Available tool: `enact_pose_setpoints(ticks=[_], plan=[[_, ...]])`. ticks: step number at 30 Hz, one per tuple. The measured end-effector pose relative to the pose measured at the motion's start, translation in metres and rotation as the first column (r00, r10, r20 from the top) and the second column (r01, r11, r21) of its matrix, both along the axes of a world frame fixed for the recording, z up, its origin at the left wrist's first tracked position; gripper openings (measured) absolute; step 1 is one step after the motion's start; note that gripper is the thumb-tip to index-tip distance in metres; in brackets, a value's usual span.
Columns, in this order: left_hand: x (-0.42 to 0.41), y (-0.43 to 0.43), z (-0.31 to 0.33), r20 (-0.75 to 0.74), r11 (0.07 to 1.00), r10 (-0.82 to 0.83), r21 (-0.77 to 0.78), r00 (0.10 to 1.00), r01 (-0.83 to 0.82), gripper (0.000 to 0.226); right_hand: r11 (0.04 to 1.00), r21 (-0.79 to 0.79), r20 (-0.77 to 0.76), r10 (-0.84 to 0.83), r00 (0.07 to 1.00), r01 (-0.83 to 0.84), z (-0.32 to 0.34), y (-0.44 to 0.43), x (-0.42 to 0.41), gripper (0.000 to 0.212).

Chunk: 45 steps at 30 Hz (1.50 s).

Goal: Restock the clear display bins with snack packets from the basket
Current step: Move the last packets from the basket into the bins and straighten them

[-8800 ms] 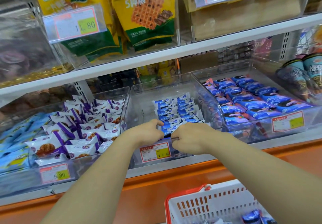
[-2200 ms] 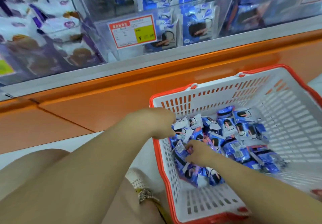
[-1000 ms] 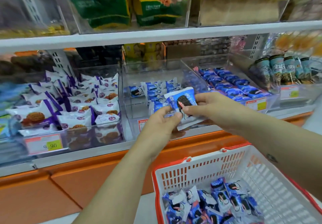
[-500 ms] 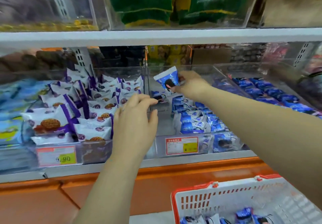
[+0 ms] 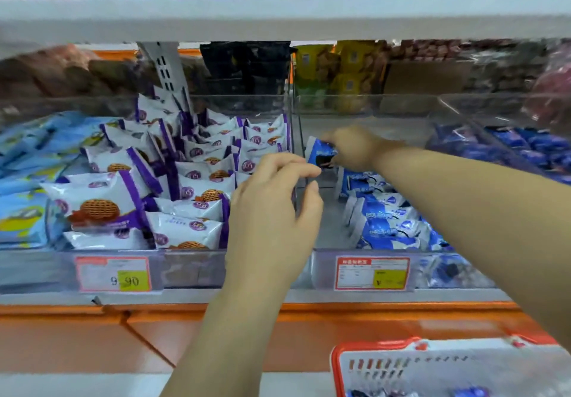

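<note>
Your right grip [image 5: 355, 149] has lowered the blue-and-white foil snack packet [image 5: 319, 152] into the back of the middle clear plastic bin [image 5: 332, 230], still pinching it. Your left grip [image 5: 272, 211] hovers empty, loosely curled. Placement looks nearly done; release seems next.

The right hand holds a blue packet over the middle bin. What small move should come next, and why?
Probably lower the blue packet and release it onto the floor of the middle bin. The right hand pinches it at the bin's back left, beside the row of matching packets, where the floor looks bare.
</note>
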<state>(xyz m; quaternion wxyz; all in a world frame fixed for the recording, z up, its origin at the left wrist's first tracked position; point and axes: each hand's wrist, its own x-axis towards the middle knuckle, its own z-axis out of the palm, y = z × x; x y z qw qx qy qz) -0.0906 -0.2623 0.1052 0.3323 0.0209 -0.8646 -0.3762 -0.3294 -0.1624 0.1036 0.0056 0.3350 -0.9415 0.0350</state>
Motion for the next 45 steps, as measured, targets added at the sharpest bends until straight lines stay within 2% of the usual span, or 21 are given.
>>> enact_pose_setpoints(ticks=[3,6,8,10,12,22,25,28,30,32,35,38,40,42,45], plan=[[-0.001,0.001,0.000,-0.010,1.000,0.000,0.017,1.000,0.000,0.025,0.999,0.029,0.002,-0.019,1.000,0.019,-0.010,-0.006,-0.005,0.057],[-0.001,0.002,0.000,-0.025,1.000,0.000,0.022,1.000,0.000,0.024,0.999,0.007,-0.064,-0.050,0.997,0.051,-0.013,-0.011,-0.001,0.045],[0.000,0.002,-0.001,-0.030,1.000,0.001,0.022,1.000,-0.001,0.024,0.999,-0.014,-0.159,-0.051,0.986,0.049,-0.015,-0.013,0.003,0.034],[0.000,0.002,-0.001,-0.035,1.000,0.002,0.019,0.999,-0.002,0.025,0.999,0.012,-0.267,-0.046,0.963,0.051,-0.017,-0.013,0.005,0.025],[0.000,0.002,-0.001,-0.038,1.000,0.003,0.020,0.999,-0.002,0.025,0.996,0.040,-0.299,-0.067,0.952,0.083,-0.019,-0.014,0.006,0.022],[0.000,0.000,0.000,-0.010,1.000,-0.011,0.002,1.000,0.011,0.029,0.997,0.062,-0.042,-0.036,0.998,0.039,0.001,0.007,0.030,0.044],[0.004,0.002,0.002,0.010,0.999,0.006,-0.047,1.000,-0.006,0.031,1.000,-0.021,-0.055,-0.016,0.998,0.014,0.023,0.026,0.067,0.043],[0.013,0.010,0.006,-0.078,0.990,0.023,-0.136,0.997,-0.034,0.028,0.980,-0.190,-0.131,0.036,0.991,-0.060,0.035,0.061,0.120,0.032],[0.021,0.022,0.010,-0.171,0.978,-0.050,-0.206,0.984,0.014,0.026,0.934,-0.335,-0.162,0.072,0.984,-0.124,0.033,0.090,0.163,0.024],[0.031,0.038,0.010,-0.199,0.953,-0.175,-0.281,0.964,0.115,0.023,0.884,-0.439,-0.181,0.088,0.980,-0.161,0.024,0.121,0.207,0.018],[0.046,0.065,-0.001,-0.072,0.871,-0.367,-0.377,0.928,0.315,0.021,0.871,-0.469,-0.114,0.105,0.988,-0.147,-0.011,0.167,0.262,0.017],[0.060,0.092,-0.022,0.252,0.740,-0.455,-0.425,0.854,0.520,0.022,0.914,-0.405,0.108,0.057,0.992,-0.008,-0.070,0.209,0.302,0.017],[0.065,0.105,-0.045,0.533,0.636,-0.388,-0.435,0.752,0.637,0.024,0.958,-0.273,0.294,-0.007,0.956,0.092,-0.117,0.229,0.321,0.019],[0.070,0.113,-0.070,0.771,0.539,-0.233,-0.405,0.593,0.738,0.032,0.982,-0.130,0.470,-0.062,0.881,0.139,-0.162,0.243,0.332,0.025],[0.076,0.114,-0.095,0.939,0.469,0.003,-0.305,0.344,0.829,0.042,0.985,0.073,0.675,-0.165,0.719,0.157,-0.212,0.247,0.336,0.038]])
